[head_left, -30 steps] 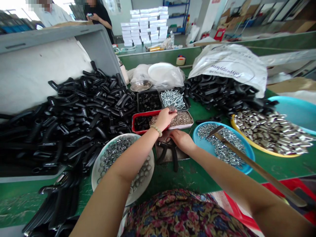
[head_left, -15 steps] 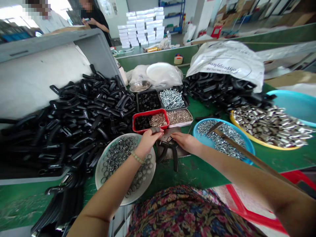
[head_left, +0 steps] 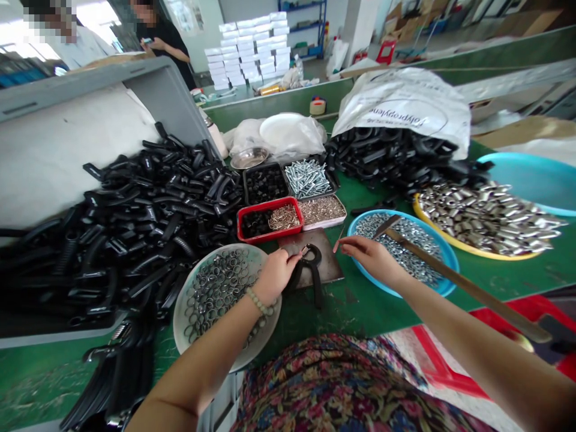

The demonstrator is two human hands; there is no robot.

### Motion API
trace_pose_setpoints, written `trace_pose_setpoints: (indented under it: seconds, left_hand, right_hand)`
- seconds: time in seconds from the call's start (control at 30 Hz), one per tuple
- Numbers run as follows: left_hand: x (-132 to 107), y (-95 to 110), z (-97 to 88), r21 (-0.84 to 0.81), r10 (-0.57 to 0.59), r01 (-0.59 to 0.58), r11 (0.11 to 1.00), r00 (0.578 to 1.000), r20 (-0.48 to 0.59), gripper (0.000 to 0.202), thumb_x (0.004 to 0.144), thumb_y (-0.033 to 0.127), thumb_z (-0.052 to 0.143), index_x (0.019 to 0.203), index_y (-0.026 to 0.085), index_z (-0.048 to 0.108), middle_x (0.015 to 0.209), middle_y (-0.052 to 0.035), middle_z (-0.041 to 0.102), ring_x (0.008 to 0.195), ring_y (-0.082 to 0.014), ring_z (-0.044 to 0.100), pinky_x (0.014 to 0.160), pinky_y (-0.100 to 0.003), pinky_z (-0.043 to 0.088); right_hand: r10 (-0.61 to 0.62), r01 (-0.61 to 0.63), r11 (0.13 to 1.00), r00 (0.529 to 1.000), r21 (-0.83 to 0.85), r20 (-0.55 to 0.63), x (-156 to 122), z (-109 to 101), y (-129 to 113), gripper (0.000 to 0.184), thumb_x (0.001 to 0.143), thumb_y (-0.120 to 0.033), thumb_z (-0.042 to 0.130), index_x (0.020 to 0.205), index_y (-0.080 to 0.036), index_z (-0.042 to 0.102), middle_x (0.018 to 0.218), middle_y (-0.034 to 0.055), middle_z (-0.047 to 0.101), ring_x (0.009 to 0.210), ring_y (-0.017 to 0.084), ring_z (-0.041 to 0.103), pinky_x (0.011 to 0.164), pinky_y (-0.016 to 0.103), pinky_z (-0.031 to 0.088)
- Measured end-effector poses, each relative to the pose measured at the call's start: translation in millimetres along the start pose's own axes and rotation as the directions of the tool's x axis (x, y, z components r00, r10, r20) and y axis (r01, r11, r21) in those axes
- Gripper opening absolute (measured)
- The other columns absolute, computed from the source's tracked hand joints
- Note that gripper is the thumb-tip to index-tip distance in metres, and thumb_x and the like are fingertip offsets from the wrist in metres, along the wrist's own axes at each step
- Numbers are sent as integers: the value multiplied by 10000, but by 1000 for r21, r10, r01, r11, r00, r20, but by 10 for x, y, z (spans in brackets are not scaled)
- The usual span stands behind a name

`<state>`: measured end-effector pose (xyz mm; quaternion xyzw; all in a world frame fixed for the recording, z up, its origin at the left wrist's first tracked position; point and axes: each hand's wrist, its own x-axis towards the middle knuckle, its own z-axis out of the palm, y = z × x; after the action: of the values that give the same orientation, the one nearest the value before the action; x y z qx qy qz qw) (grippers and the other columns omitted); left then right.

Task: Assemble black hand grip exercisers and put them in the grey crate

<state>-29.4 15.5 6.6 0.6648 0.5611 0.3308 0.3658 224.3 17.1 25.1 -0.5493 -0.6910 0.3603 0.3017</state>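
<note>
My left hand (head_left: 275, 273) is closed, its fingertips pinching a small silvery part (head_left: 305, 250) against a black plier-like handle piece (head_left: 312, 267). That piece lies on a dark metal plate (head_left: 326, 259) in front of me. My right hand (head_left: 372, 255) hovers over the plate's right edge beside a blue bowl of nuts (head_left: 443, 282). Its fingertips are pressed together on a thin pink stick (head_left: 337, 242).
A big heap of black handles (head_left: 144, 198) fills the left, spilling from a grey crate (head_left: 175, 90). A white bowl of rings (head_left: 211, 288), a red tray (head_left: 270, 207), trays of screws (head_left: 308, 177) and a yellow bowl of metal sleeves (head_left: 486, 219) ring the plate. A hammer (head_left: 454, 279) lies across the blue bowl. Two people stand far back.
My left hand came back from the trays to the handle piece on the plate. My right hand lifted off the plate and moved right to the pink stick.
</note>
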Motion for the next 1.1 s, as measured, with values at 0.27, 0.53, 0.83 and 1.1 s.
trace_pose_setpoints:
  seconds: [0.27,0.53,0.83,1.1]
  left_hand:
    - [-43,-142,127,442,240,-256,860,966,92,239,919,305,460,901,150,642,1037,-86,607,960,-210,593,915,-346,461]
    - [-55,-98,145,553,214,-262,791,965,151,254,931,311,432,912,159,635,995,-82,610,918,-209,590,844,-318,459]
    - [-277,-57,43,471,257,-349,811,934,249,267,907,249,450,1119,173,593,1188,-97,545,1061,-220,567,952,-360,466]
    - [-294,-11,120,490,227,-333,806,938,263,292,887,234,462,1155,164,556,1199,-102,506,1030,-218,586,938,-349,485]
  right_hand:
    - [43,-43,999,998,5,-39,-123,-74,189,305,880,-399,482,1019,-197,664,832,42,715,792,203,682,757,340,540]
    - [-24,15,995,996,-100,-91,-236,-108,234,304,884,-399,468,988,-191,662,853,55,715,782,203,682,749,340,544]
    - [28,-193,559,976,-806,-214,-436,-778,830,375,882,-415,473,1083,-131,612,988,221,657,893,356,634,688,442,487]
    - [37,-153,771,980,-619,-197,-438,-271,72,406,952,-346,313,1275,-170,484,963,143,706,696,265,692,571,344,513]
